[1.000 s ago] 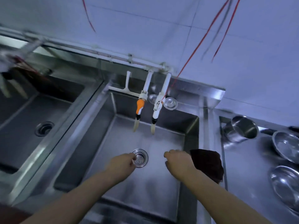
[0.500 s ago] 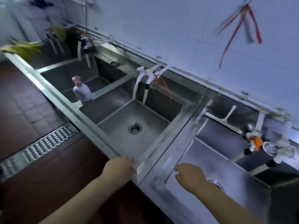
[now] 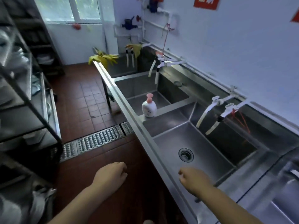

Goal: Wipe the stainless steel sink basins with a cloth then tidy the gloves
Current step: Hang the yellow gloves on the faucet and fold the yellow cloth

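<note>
The sink basins [image 3: 202, 139] are plain grey steel. Yellow gloves [image 3: 103, 59] hang at the far end. The soap bottle [image 3: 149, 107] is white with a pink pump. Floor tiles [image 3: 84, 97] are reddish-brown — the floor drain grate [image 3: 97, 139] silver, dotted. Wall signs [image 3: 206, 3] are red.

Long steel sink unit [image 3: 129, 109] runs along the wall w/ several basins. Nearest basin [image 3: 202, 147] has a round drain [image 3: 186, 155]; two white taps [image 3: 216, 113] hang over it. Soap bottle [image 3: 149, 106] w/ pink pump stands on the divider beyond. Yellow gloves [image 3: 103, 59] draped over the far end of the rim. Left hand [image 3: 111, 177] over the red floor, right hand [image 3: 194, 180] over the near basin – both loosely curled, holding nothing. Floor grate [image 3: 97, 140] – just left of the unit.
</note>
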### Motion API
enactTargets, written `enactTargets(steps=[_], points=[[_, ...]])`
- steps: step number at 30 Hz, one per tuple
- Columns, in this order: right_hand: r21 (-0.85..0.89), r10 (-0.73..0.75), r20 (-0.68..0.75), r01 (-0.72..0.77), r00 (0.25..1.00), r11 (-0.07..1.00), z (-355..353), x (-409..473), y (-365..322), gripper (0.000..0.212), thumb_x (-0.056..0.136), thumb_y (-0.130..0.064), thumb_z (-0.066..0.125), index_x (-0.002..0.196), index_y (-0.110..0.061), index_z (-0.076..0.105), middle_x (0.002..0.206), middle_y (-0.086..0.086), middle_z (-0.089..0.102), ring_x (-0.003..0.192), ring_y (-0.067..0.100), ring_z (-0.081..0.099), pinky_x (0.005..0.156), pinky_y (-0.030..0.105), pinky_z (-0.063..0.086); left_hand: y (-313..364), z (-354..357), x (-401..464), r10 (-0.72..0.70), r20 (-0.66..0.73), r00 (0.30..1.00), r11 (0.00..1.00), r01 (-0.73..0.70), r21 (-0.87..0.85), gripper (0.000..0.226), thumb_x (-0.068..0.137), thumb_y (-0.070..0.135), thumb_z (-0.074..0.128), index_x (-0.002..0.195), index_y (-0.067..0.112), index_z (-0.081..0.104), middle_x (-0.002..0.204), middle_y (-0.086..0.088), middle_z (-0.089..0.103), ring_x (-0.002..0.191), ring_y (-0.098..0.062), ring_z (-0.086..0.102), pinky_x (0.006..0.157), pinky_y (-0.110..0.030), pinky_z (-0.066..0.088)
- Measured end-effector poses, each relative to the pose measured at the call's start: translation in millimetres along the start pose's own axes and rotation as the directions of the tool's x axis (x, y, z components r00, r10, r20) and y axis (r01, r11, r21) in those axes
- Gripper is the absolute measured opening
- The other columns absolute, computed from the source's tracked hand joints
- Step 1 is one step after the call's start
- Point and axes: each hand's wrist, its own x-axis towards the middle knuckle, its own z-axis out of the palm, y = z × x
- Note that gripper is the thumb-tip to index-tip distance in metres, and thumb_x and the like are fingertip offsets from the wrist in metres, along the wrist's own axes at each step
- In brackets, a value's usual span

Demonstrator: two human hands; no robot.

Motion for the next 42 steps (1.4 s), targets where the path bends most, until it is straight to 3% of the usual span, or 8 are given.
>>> enactTargets(steps=[3,7,12,17,25,35,42], points=[[-0.018,-0.05,0.002,0.05,0.999,0.999,-5,39,-18,0.03,0.093,-0.026,0.04,0.11,-0.013,0.061,0.106,0.009,0.066,0.094,0.028,0.062,0.079,0.037,0.051,-25,-11,18,-0.029,-0.009,1.0,1.0,0.029,0.012,0.028,0.09,0.04,0.048,0.115,0.033,0.054,0.117,0.013,0.06,0.11,-0.012,0.056,0.085,-0.029,0.046],[0.039,-0.124,0.012,0.123,0.992,0.992,-19,98,-42,0.025,0.094,-0.029,0.04,0.105,-0.021,0.061,0.101,0.003,0.066,0.095,0.026,0.061,0.068,0.031,0.042,-51,-31,61,-0.058,-0.017,0.998,0.997,0.059,0.052,0.029,0.09,0.042,0.047,0.116,0.033,0.053,0.118,0.012,0.059,0.111,-0.013,0.056,0.087,-0.03,0.047],[0.081,-0.162,-0.034,0.165,0.986,0.983,-47,176,-69,0.033,0.095,-0.034,0.039,0.117,-0.022,0.06,0.118,-0.001,0.063,0.102,0.023,0.059,0.079,0.031,0.045,-76,-65,130,-0.104,-0.017,0.994,0.993,0.105,0.061,0.027,0.091,0.042,0.047,0.115,0.032,0.053,0.118,0.013,0.059,0.109,-0.012,0.057,0.085,-0.029,0.047],[0.067,-0.241,-0.02,0.241,0.97,0.968,-72,251,-107,0.029,0.093,-0.034,0.04,0.109,-0.023,0.062,0.114,-0.002,0.064,0.099,0.022,0.06,0.077,0.032,0.047,-109,-89,186,-0.155,-0.049,0.987,0.987,0.156,0.029,0.025,0.091,0.042,0.047,0.112,0.031,0.054,0.113,0.01,0.061,0.104,-0.013,0.058,0.078,-0.029,0.046],[-0.011,-0.373,0.042,0.373,0.927,0.928,-97,379,-221,0.029,0.092,-0.034,0.044,0.114,-0.025,0.061,0.119,0.0,0.063,0.108,0.024,0.058,0.084,0.032,0.045,-230,-111,245,-0.307,-0.017,0.952,0.949,0.305,-0.085,0.027,0.09,0.042,0.05,0.115,0.031,0.055,0.115,0.012,0.062,0.105,-0.011,0.059,0.082,-0.028,0.047],[-0.033,-0.329,-0.043,0.328,0.943,0.944,-148,548,-395,0.027,0.094,-0.032,0.045,0.113,-0.021,0.061,0.116,0.002,0.064,0.106,0.023,0.058,0.08,0.031,0.045,-437,-206,369,-0.277,-0.081,0.957,0.958,0.269,-0.095,0.026,0.091,0.044,0.047,0.114,0.033,0.055,0.115,0.014,0.062,0.104,-0.009,0.058,0.081,-0.026,0.046],[0.046,-0.212,-0.053,0.214,0.976,0.976,-175,638,-440,0.027,0.092,-0.034,0.047,0.112,-0.026,0.062,0.116,-0.004,0.065,0.105,0.018,0.059,0.081,0.029,0.046,-513,-257,478,-0.185,-0.08,0.979,0.982,0.181,-0.06,0.031,0.091,0.042,0.049,0.119,0.03,0.054,0.118,0.013,0.061,0.107,-0.01,0.058,0.083,-0.025,0.045]])
